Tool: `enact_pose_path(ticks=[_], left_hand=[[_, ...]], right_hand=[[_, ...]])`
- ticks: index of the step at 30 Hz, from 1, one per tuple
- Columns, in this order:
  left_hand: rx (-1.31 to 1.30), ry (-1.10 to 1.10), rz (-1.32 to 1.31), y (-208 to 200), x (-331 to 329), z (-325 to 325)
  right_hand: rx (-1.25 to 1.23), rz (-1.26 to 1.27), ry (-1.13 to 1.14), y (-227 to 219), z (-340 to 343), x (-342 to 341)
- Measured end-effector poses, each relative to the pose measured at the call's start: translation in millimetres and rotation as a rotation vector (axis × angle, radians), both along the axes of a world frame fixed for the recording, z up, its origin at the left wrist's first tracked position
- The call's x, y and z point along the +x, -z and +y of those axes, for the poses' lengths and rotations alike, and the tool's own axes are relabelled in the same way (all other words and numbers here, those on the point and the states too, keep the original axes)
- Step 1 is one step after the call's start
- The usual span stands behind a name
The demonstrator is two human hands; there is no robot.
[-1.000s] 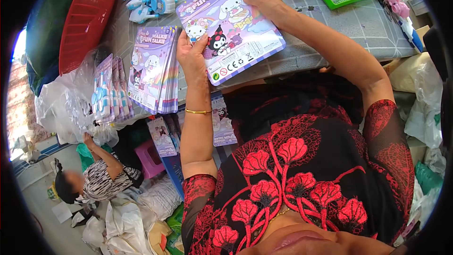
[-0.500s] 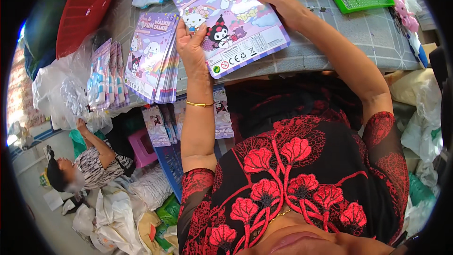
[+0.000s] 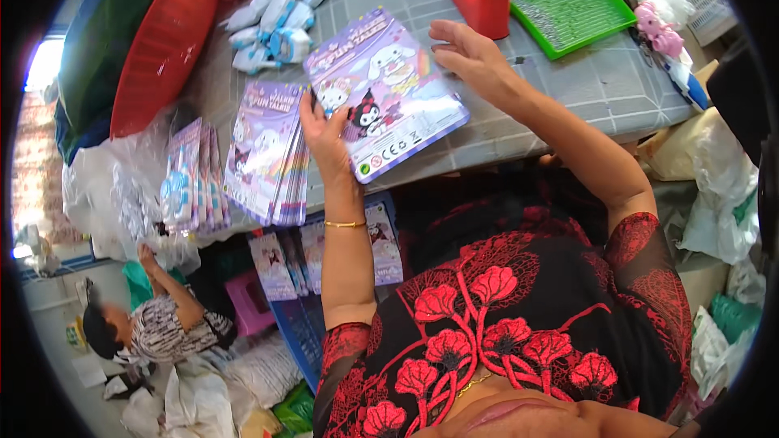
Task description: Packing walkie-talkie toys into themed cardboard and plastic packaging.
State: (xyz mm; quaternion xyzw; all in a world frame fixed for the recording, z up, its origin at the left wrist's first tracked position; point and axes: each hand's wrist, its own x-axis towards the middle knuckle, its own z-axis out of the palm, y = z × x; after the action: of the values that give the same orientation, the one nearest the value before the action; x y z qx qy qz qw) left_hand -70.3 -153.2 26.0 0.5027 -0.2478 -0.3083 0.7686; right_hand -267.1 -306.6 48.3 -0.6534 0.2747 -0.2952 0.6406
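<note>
- Purple, flat, shiny card with cartoon pictures (image 3: 402, 101) is over the near edge of the grey checked worktop (image 3: 552, 93).
- Its long side slants from far left to near right.
- Left hand (image 3: 326, 134) is nearer, pinching its left edge, thumb on top.
- Right hand (image 3: 472, 57) is just beside its far right edge, fingers loosely spread, looking apart from it.

A pink stool (image 3: 253, 310) stands near the grey table (image 3: 600, 85)
</note>
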Motion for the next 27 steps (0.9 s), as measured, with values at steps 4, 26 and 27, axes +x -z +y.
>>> enact_pose_path(ticks=[4,26,27], left_hand=[[-0.026,0.01,0.006,1,1,2],[-0.011,-0.007,-0.013,8,4,-6],[-0.011,-0.006,-0.009,8,3,-7]], right_hand=[[-0.463,0.009,0.257,-16,-8,-44],[-0.289,0.491,0.172,-27,-149,-29],[-0.226,0.458,0.202,-28,-151,-28]])
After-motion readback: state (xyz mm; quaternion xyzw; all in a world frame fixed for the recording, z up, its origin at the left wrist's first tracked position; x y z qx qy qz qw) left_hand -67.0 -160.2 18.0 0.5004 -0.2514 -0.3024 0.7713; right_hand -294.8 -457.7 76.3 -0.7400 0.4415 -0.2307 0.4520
